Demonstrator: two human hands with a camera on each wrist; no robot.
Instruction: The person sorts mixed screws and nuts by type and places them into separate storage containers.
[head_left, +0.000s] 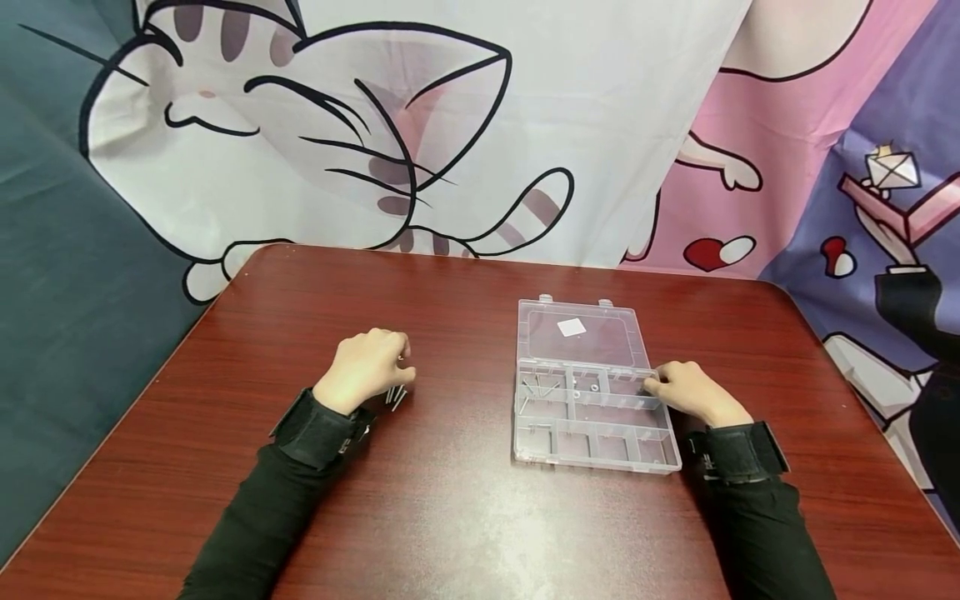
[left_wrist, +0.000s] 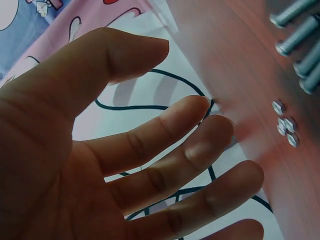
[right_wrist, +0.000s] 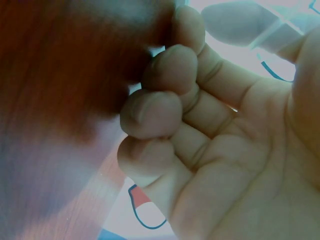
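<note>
My left hand (head_left: 369,367) hovers over the left part of the table, beside several metal bolts (head_left: 396,397) lying there. The left wrist view shows its fingers apart and loosely bent with nothing between them; the bolts (left_wrist: 297,42) and several small hex nuts (left_wrist: 286,125) lie beyond the fingertips. A clear plastic compartment box (head_left: 596,451) lies with its lid (head_left: 588,337) folded back. My right hand (head_left: 693,392) grips the box's right edge, thumb over the wall and fingers (right_wrist: 152,115) curled at its outer side. Bolts (head_left: 536,390) and nuts (head_left: 594,387) sit in separate upper compartments.
The reddish-brown wooden table (head_left: 450,508) has rounded far corners. Behind it hangs a printed cloth (head_left: 600,108) with a cartoon cat. A small white label (head_left: 572,327) is on the box lid. Bare tabletop lies between the left hand and the box.
</note>
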